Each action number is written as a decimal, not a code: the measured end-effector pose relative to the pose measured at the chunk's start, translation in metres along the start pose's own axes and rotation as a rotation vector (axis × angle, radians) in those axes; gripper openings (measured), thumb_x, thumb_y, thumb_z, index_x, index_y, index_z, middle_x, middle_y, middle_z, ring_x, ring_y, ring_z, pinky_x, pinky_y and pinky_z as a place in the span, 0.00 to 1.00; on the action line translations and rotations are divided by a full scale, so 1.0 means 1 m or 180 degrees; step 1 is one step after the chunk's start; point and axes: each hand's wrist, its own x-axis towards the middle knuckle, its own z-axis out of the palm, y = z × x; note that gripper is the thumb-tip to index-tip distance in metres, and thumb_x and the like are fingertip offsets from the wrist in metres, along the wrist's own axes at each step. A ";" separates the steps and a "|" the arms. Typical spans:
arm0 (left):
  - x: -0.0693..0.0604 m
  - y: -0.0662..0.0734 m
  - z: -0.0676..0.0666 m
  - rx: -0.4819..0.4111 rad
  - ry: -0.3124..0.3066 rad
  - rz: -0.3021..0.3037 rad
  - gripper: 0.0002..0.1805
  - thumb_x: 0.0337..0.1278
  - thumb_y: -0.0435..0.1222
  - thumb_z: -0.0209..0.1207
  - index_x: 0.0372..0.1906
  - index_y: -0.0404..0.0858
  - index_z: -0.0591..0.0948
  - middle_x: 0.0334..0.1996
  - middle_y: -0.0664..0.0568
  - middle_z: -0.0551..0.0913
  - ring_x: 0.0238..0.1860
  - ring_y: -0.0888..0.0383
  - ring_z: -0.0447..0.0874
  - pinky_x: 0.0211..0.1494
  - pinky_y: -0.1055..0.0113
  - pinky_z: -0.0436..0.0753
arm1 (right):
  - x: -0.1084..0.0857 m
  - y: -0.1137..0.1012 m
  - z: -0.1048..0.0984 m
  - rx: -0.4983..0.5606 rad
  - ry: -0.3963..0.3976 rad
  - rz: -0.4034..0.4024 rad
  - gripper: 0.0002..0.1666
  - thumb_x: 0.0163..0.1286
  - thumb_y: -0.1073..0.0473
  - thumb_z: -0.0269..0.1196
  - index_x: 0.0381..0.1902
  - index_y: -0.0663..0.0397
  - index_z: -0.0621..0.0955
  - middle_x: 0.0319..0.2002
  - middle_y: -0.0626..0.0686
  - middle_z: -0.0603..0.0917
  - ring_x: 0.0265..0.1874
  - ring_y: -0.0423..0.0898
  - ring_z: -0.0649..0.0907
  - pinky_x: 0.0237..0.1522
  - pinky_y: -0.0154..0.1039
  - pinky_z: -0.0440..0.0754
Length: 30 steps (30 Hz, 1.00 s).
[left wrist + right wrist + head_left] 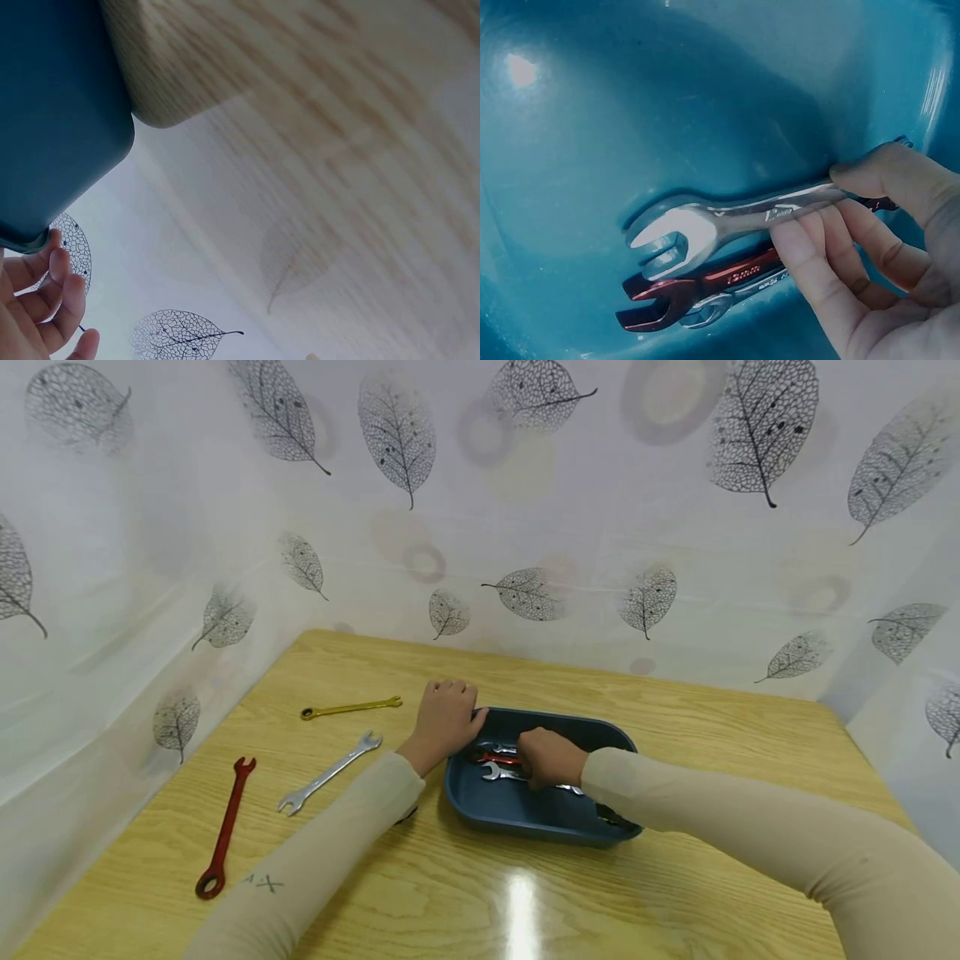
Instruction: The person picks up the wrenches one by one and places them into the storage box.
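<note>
A blue plastic tub (517, 837) sits on the table. My left hand (446, 718) grips its back left rim, thumb toward the inside; in the left wrist view the fingers (56, 300) bend at the tub's corner. My right hand (551, 758) reaches into the tub and pinches a silver open-end wrench (750, 217) between thumb and fingers. Right beside that wrench lie a red wrench (731, 276) and a smaller silver wrench (742, 296), partly hidden by the hand. Under my right sleeve, a dark item (615, 817) shows at the tub's right end.
On the table's left side lie a yellow wrench (351, 707), a silver double open-end wrench (330, 774) and a dark red wrench (228, 827). Something dark (407, 816) peeks out from under my left forearm. Leaf-printed sheeting (525, 527) hangs behind the wooden table (420, 902).
</note>
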 end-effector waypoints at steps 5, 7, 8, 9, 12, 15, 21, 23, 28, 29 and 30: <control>0.000 -0.001 0.001 0.0008 0.0010 0.0010 0.16 0.58 0.49 0.57 0.32 0.40 0.80 0.34 0.48 0.85 0.37 0.51 0.82 0.48 0.54 0.76 | 0.000 -0.001 -0.001 0.0040 -0.0041 0.0058 0.12 0.43 0.74 0.69 0.15 0.58 0.76 0.13 0.44 0.70 0.15 0.38 0.67 0.18 0.31 0.64; 0.000 -0.001 0.001 0.0015 0.0020 0.0017 0.16 0.58 0.49 0.57 0.31 0.40 0.80 0.34 0.48 0.84 0.37 0.51 0.82 0.48 0.54 0.76 | 0.000 -0.001 -0.001 0.0030 -0.0045 0.0069 0.12 0.44 0.74 0.69 0.16 0.57 0.77 0.14 0.45 0.72 0.15 0.38 0.68 0.18 0.31 0.65; 0.000 -0.001 0.001 0.0018 0.0025 0.0020 0.16 0.58 0.50 0.57 0.31 0.40 0.80 0.34 0.48 0.84 0.37 0.51 0.82 0.48 0.54 0.76 | 0.000 -0.001 -0.001 0.0039 -0.0049 0.0071 0.11 0.44 0.75 0.68 0.16 0.58 0.77 0.14 0.45 0.72 0.15 0.39 0.68 0.18 0.31 0.65; 0.000 -0.001 0.001 0.0019 0.0032 0.0023 0.16 0.58 0.49 0.57 0.31 0.40 0.80 0.34 0.48 0.84 0.37 0.52 0.82 0.48 0.54 0.76 | 0.000 -0.001 -0.002 0.0048 -0.0056 0.0079 0.11 0.45 0.75 0.68 0.16 0.58 0.77 0.14 0.46 0.73 0.15 0.39 0.69 0.18 0.31 0.66; 0.000 -0.001 0.001 0.0019 0.0038 0.0030 0.16 0.58 0.49 0.57 0.31 0.40 0.80 0.34 0.48 0.84 0.37 0.52 0.82 0.48 0.54 0.76 | -0.001 -0.001 -0.004 0.0079 -0.0057 0.0080 0.10 0.45 0.74 0.68 0.17 0.58 0.79 0.15 0.47 0.76 0.15 0.39 0.70 0.18 0.31 0.68; 0.000 -0.001 0.000 0.0010 0.0037 0.0031 0.16 0.58 0.49 0.58 0.31 0.40 0.80 0.34 0.48 0.84 0.37 0.51 0.82 0.48 0.54 0.76 | -0.002 -0.003 -0.007 0.0079 -0.0040 0.0052 0.09 0.46 0.73 0.69 0.17 0.58 0.79 0.15 0.47 0.77 0.15 0.38 0.71 0.19 0.31 0.69; 0.000 0.000 -0.001 0.0021 0.0025 0.0030 0.16 0.58 0.49 0.57 0.31 0.40 0.80 0.33 0.48 0.84 0.37 0.52 0.82 0.49 0.54 0.76 | -0.003 -0.004 -0.012 0.0128 -0.0025 -0.0020 0.09 0.48 0.70 0.69 0.16 0.56 0.80 0.17 0.47 0.79 0.16 0.37 0.72 0.19 0.30 0.70; 0.000 0.000 -0.001 0.0025 0.0026 0.0030 0.16 0.58 0.49 0.57 0.30 0.40 0.79 0.33 0.49 0.84 0.36 0.52 0.82 0.48 0.54 0.76 | -0.003 -0.004 -0.013 0.0130 -0.0057 0.0015 0.08 0.48 0.69 0.69 0.18 0.56 0.80 0.18 0.47 0.80 0.17 0.37 0.73 0.20 0.30 0.71; -0.001 0.000 -0.002 0.0019 0.0079 0.0049 0.16 0.58 0.49 0.58 0.29 0.40 0.79 0.31 0.49 0.84 0.35 0.52 0.82 0.47 0.54 0.76 | -0.004 -0.005 -0.017 -0.0027 -0.0115 0.0061 0.06 0.50 0.65 0.70 0.22 0.55 0.82 0.21 0.47 0.81 0.19 0.38 0.75 0.23 0.32 0.74; -0.001 0.000 -0.002 0.0026 0.0088 0.0054 0.16 0.58 0.49 0.58 0.29 0.40 0.79 0.32 0.49 0.84 0.35 0.52 0.82 0.47 0.55 0.76 | -0.005 -0.005 -0.018 -0.0070 -0.0117 0.0063 0.05 0.51 0.64 0.70 0.23 0.55 0.82 0.22 0.46 0.81 0.19 0.38 0.75 0.23 0.32 0.74; -0.001 0.000 -0.002 0.0031 0.0095 0.0059 0.16 0.58 0.49 0.58 0.29 0.40 0.79 0.32 0.48 0.84 0.35 0.52 0.82 0.46 0.55 0.76 | -0.006 -0.005 -0.019 -0.0112 -0.0117 0.0056 0.05 0.51 0.64 0.70 0.24 0.54 0.82 0.22 0.46 0.81 0.19 0.38 0.76 0.23 0.32 0.74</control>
